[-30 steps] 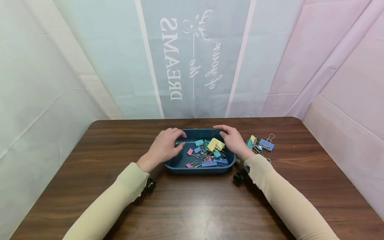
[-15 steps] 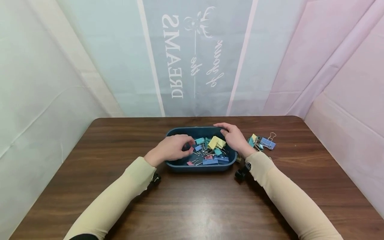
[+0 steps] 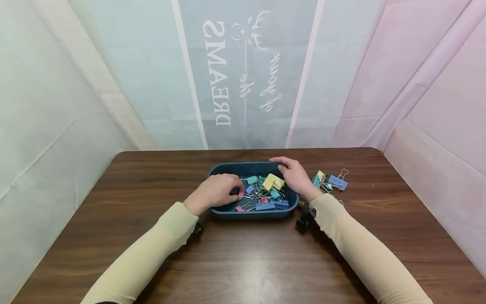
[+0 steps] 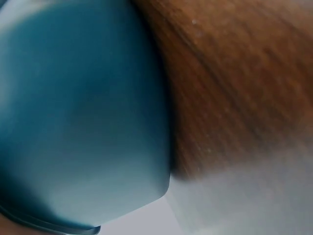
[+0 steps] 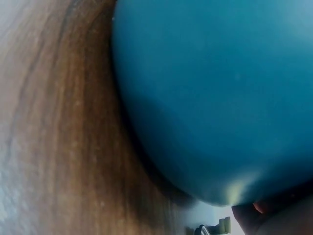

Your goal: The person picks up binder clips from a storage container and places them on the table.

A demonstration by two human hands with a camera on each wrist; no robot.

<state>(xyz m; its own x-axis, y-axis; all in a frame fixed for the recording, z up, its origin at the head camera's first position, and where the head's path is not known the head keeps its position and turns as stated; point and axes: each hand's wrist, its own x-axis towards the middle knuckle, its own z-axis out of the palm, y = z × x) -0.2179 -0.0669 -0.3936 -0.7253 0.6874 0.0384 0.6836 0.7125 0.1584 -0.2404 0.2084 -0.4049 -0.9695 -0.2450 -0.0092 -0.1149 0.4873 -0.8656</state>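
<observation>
A dark blue plastic tub [image 3: 250, 215] holds several coloured binder clips. Inside its left part, my left hand [image 3: 216, 190] pinches a small pink binder clip [image 3: 241, 194] between thumb and fingertips; the fingers partly hide it. My right hand [image 3: 298, 177] grips the tub's back right rim, thumb on the inner side and fingers over the edge. To the right of the left hand lie a yellow binder clip [image 3: 272, 182], a larger blue binder clip [image 3: 265, 207] and another pink binder clip [image 3: 239, 209]. Both wrist views show mostly the tub's outer wall [image 4: 98, 122].
A loose pile of binder clips lies on the table right of the tub, including a blue one [image 3: 338, 182] and a teal one [image 3: 316, 181]. The brown wooden table [image 3: 243, 261] is bordered by hanging cloth [image 3: 155, 84] behind and at both sides.
My left hand has moved right and down from the tub's left rim, and its spread fingers have drawn together on the small pink binder clip. The right hand has stayed at the rim.
</observation>
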